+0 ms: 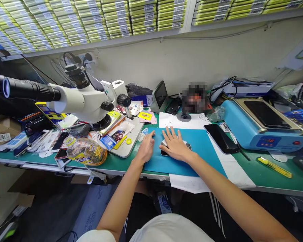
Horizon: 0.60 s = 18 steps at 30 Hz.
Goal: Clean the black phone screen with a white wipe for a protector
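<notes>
A dark phone (pixel 187 146) lies on the blue mat (pixel 199 158) in front of me, mostly covered. My right hand (pixel 174 144) rests flat on it with the fingers stretched out and spread. My left hand (pixel 146 145) sits at the mat's left edge, fingers curled loosely together and pointing toward the phone; a ring shows on one finger. Whether the left hand holds anything is hidden.
A white microscope (pixel 86 97) stands at the left over a cluttered tray. A blue heating machine (pixel 260 126) sits at the right, a black phone (pixel 221 137) beside it, a yellow tool (pixel 274 167) near the front edge. A plastic jar (pixel 87 151) lies left.
</notes>
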Each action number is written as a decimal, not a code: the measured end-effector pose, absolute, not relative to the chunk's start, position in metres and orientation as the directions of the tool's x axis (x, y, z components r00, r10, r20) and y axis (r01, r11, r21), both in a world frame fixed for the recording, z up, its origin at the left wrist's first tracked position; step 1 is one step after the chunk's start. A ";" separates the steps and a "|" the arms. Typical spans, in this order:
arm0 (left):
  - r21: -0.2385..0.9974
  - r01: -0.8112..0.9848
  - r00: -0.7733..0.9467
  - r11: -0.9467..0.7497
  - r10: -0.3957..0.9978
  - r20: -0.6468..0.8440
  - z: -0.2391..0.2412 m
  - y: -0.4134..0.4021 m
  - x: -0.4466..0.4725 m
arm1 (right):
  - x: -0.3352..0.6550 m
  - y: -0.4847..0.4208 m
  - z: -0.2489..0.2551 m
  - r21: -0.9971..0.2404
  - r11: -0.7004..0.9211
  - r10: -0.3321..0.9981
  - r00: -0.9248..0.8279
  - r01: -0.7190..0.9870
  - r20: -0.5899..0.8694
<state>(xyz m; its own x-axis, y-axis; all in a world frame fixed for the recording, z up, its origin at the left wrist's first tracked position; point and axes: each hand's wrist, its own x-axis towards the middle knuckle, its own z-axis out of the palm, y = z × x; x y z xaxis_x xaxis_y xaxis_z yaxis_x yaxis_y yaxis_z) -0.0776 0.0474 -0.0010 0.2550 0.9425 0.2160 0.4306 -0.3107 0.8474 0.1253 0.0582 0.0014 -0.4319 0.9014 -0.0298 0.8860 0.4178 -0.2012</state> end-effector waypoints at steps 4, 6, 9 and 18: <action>0.836 0.444 0.271 -0.321 0.938 0.217 -0.005 0.049 -0.077 | 0.118 0.043 -0.002 -0.201 0.480 0.871 -0.492 0.854 -0.010; 0.833 0.443 0.274 -0.331 0.935 0.226 -0.007 0.050 -0.077 | 0.108 0.047 0.001 -0.213 0.468 0.873 -0.486 0.858 -0.036; 0.834 0.444 0.259 -0.327 0.938 0.230 -0.007 0.050 -0.078 | 0.099 0.063 0.009 -0.221 0.425 0.893 -0.447 0.878 -0.060; 0.858 0.405 0.223 -0.316 0.944 0.243 -0.007 0.051 -0.078 | 0.097 0.052 0.008 -0.231 0.479 0.863 -0.503 0.847 -0.056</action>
